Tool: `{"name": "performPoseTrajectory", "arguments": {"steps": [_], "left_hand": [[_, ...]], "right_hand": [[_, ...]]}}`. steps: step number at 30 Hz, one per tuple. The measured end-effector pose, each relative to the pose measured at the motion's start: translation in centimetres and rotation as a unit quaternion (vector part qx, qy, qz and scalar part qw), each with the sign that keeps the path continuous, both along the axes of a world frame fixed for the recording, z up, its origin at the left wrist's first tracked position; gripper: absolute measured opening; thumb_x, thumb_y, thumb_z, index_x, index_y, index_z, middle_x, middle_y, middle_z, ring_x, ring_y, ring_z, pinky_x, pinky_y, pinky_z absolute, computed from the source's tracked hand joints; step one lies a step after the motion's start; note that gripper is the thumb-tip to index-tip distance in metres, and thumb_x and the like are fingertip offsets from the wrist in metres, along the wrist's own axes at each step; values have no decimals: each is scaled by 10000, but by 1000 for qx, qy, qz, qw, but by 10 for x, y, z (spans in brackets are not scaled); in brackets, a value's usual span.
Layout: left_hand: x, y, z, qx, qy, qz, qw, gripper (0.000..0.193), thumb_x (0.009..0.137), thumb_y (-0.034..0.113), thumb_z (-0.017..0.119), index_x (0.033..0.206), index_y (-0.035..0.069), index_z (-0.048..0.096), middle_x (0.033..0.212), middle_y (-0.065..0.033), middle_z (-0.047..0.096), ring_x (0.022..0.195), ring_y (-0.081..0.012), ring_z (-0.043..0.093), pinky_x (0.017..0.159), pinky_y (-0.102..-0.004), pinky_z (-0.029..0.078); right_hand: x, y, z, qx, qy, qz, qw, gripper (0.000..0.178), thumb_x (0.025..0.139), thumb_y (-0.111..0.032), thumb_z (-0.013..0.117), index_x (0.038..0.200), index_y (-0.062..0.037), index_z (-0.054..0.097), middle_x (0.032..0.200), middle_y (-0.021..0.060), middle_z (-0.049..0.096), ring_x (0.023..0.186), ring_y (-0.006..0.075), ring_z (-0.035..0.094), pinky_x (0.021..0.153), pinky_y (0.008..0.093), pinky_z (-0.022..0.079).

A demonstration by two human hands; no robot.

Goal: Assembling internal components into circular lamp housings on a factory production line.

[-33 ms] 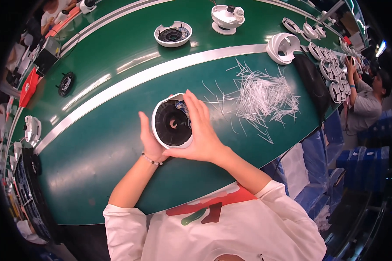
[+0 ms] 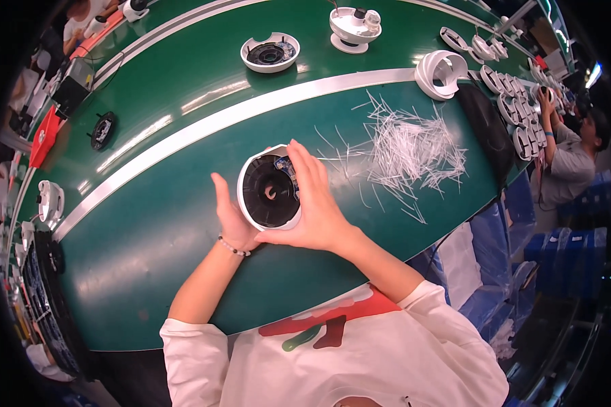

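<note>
The near edge of the green tabletop [image 2: 142, 264] is partly hidden by the person's white shirt [image 2: 366, 359], and its right side is bordered by blue plastic sheeting [image 2: 490, 237]. Just beyond, a round white housing [image 2: 270, 197] is held over the tabletop, gripped along its right side by the right hand [image 2: 312, 200]; the left hand [image 2: 235, 224] is set at its left, thumb spread wide, fingers hidden, so whether contact is made cannot be told. Inside the housing, a black lining [image 2: 259, 186] and a blue circuit board [image 2: 283, 164] are seen. To the right, room is taken up by piled thin white strips [image 2: 414, 152]; to the left, a broad green stretch is shown. Farther off, a pale rail [image 2: 251, 102] is run across, with a white ring-shaped part [image 2: 428, 78] placed at its right. Beyond it, a black ring-shaped component [image 2: 102, 131] is laid at left, and black parts are contained in a white bowl-shaped shell [image 2: 270, 68].
</note>
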State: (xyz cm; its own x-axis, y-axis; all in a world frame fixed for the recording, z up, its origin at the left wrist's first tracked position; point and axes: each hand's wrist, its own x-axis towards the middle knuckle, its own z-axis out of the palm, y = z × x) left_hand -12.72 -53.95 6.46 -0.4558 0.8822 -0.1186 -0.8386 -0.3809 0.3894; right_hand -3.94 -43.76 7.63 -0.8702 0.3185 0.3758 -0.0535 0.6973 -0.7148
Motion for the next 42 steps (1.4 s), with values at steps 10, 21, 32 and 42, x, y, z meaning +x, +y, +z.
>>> {"name": "performPoseTrajectory", "arguments": {"steps": [10,21,32,42], "left_hand": [[-5,-4,-22,-52,43,9,998,657,789,547,356,1192,28,393,1167,-127,459,1075,-240,446,918,-366,363],[-13,2,-13,-51,67,59,995,533,752,371,436,1148,15,425,1146,-128,482,1048,-243,471,924,-361,362],[-151,29,-23,-173,61,236,954,351,881,254,326,1095,-7,424,1109,-149,498,1039,-256,478,915,-403,371],[-263,86,-61,-191,144,315,919,276,832,178,497,1029,-16,483,987,-125,537,917,-215,518,841,-340,401]], "right_hand": [[-6,-1,-2,20,-72,23,997,1125,420,-416,770,1242,66,172,1265,219,230,1137,373,267,918,442,283],[-12,-6,-27,4,49,-31,998,1150,479,-441,747,1285,41,83,1326,256,135,1203,457,142,958,499,183],[14,169,17,178,131,-230,948,620,574,-266,705,1082,-7,459,1152,184,416,1092,327,364,923,403,289],[9,354,3,8,-22,-487,873,514,698,-512,569,865,-31,642,789,125,635,783,239,605,750,325,433]]}}
